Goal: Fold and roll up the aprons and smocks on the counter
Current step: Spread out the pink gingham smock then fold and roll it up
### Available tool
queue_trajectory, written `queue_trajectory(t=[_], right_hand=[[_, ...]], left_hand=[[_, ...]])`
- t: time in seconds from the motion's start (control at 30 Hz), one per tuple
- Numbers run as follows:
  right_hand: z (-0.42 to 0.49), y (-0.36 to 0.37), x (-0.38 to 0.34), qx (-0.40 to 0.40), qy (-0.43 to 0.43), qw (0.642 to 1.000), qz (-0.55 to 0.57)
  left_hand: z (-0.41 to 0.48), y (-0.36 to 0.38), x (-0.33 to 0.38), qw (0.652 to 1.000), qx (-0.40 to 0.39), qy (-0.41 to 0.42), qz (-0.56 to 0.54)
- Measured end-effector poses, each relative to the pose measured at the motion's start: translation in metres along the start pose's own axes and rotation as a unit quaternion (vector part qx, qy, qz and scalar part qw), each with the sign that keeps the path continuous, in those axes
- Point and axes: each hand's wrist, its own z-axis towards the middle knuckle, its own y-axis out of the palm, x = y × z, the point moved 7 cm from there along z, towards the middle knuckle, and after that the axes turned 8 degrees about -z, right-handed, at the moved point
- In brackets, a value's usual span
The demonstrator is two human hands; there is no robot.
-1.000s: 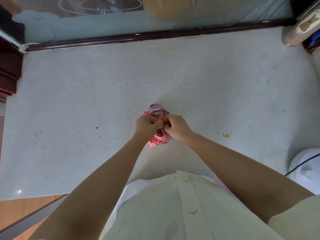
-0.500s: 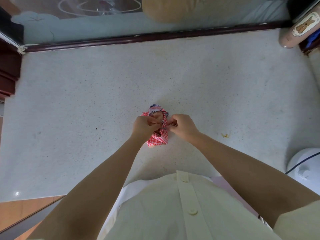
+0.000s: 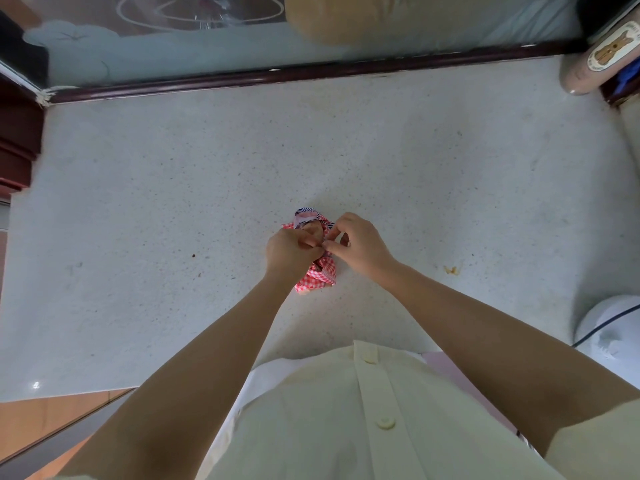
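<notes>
A small rolled bundle of red-and-white checked cloth (image 3: pixel 320 275) with a blue-striped trim at its far end lies in the middle of the pale speckled counter (image 3: pixel 173 202). My left hand (image 3: pixel 289 251) grips the bundle from the left, fingers curled over its top. My right hand (image 3: pixel 358 244) sits on the bundle's right side and pinches a bit of the cloth or its tie between thumb and forefinger. The two hands meet over the bundle and hide its middle.
A dark wooden rail (image 3: pixel 311 72) with frosted glass behind it closes off the counter's far edge. A pinkish cylinder with a bear label (image 3: pixel 602 60) lies at the far right. A white appliance with a dark cord (image 3: pixel 613 330) stands at the near right. A small crumb (image 3: pixel 451 270) lies right of the bundle.
My right hand has shifted slightly right and up, opening a little while still pinching at the cloth. The bundle and my left hand have stayed in place.
</notes>
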Motion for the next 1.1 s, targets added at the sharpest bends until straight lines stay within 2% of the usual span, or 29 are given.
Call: queue_trajectory(t=[0.17,0.33,0.43,0.6,0.77,0.9,1.03,1.1], right_hand=[[0.004,0.000,-0.004,0.009,0.006,0.999,0.030],[-0.001,0.004,-0.004,-0.030,0.007,0.993,0.114],[-0.004,0.008,0.002,-0.033,-0.003,0.994,0.100],[-0.004,0.012,0.007,0.010,0.023,0.993,0.119],[0.000,0.020,0.012,0.000,0.075,0.988,0.136],[-0.005,0.028,0.019,-0.044,0.138,0.963,0.226],[-0.011,0.028,0.020,-0.066,0.148,0.948,0.275],[-0.012,0.026,0.020,-0.073,0.150,0.944,0.284]], left_hand=[[0.000,0.004,0.002,0.999,-0.025,0.021,0.024],[0.000,0.003,-0.001,0.999,-0.021,0.019,0.022],[0.001,0.002,-0.004,1.000,-0.022,0.016,-0.003],[0.000,0.001,-0.006,0.999,-0.022,0.003,-0.028],[-0.002,0.000,-0.009,0.999,-0.009,-0.008,-0.050],[-0.009,-0.002,0.000,0.999,0.019,0.031,0.009],[-0.011,0.000,0.009,0.987,0.048,0.072,0.137],[-0.009,0.001,0.008,0.983,0.043,0.082,0.161]])
